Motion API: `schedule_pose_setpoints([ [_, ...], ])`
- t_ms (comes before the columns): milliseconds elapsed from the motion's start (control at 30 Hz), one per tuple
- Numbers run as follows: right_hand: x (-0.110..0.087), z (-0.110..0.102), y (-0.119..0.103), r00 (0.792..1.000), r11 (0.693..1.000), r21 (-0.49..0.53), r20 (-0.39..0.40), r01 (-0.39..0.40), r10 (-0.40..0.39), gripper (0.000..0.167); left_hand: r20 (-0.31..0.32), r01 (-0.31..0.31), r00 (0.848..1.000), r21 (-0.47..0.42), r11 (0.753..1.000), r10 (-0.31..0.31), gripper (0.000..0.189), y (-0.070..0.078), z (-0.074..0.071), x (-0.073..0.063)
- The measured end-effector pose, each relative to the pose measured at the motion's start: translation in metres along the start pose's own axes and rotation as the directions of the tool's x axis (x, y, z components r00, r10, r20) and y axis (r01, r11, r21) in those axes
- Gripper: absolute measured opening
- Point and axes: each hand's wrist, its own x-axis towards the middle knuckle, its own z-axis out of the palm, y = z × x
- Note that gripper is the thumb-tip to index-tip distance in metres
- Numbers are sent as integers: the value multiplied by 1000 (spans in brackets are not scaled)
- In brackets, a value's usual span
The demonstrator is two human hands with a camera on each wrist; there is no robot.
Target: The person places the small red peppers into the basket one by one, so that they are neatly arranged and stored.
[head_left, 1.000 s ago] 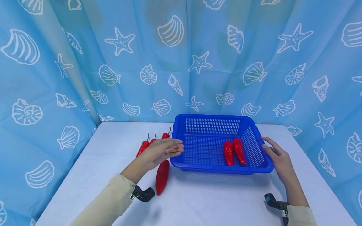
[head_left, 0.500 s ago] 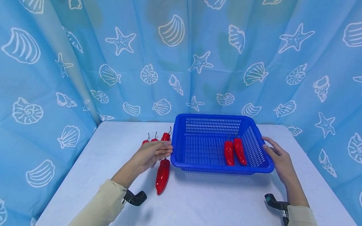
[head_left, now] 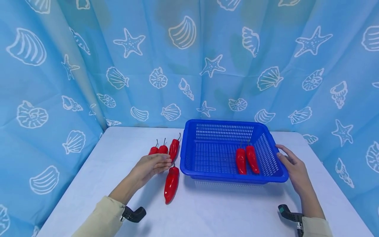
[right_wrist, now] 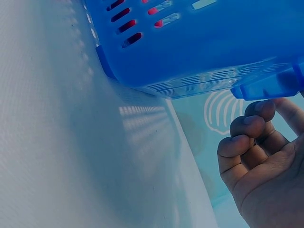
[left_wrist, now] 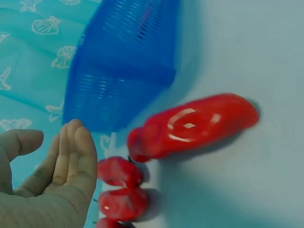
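Blue curtain [head_left: 189, 70], shell-and-starfish patterned, behind and beside white table [head_left: 225, 210].

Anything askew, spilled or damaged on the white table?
Nothing visible looks spilled or damaged. One mild oddity: a long, glossy red pepper lies by itself in front of the row of three glossy red peppers left of the rectangular blue perforated plastic basket, breaking their side-by-side arrangement.

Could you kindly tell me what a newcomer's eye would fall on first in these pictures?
Most likely the bright blue plastic basket, right of centre in the head view, with two red chili peppers in its right half. Next, perhaps, the four other chili peppers left of it on the white table, one nearer the viewer than the rest. Behind hangs a light-blue curtain printed with white seashells and starfish.
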Motion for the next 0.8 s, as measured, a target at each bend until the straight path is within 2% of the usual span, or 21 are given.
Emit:
schedule_pose_setpoints([
  [367,-2,4,2,1000,1000,1,4,-2,2,67,-118,71,991,91,993,-60,37,-22,-11,-8],
  [500,-2,3,2,1000,1000,0,0,7,-7,67,-134,84,989,137,987,-66,38,-29,-12,-9],
  [667,-1,2,2,1000,1000,6,-5,-6,6,68,-155,120,984,225,967,-86,42,-36,-10,-8],
  [800,-1,2,2,1000,1000,9,-6,-10,10,68,-157,141,982,254,957,-103,41,-38,-8,-8],
])
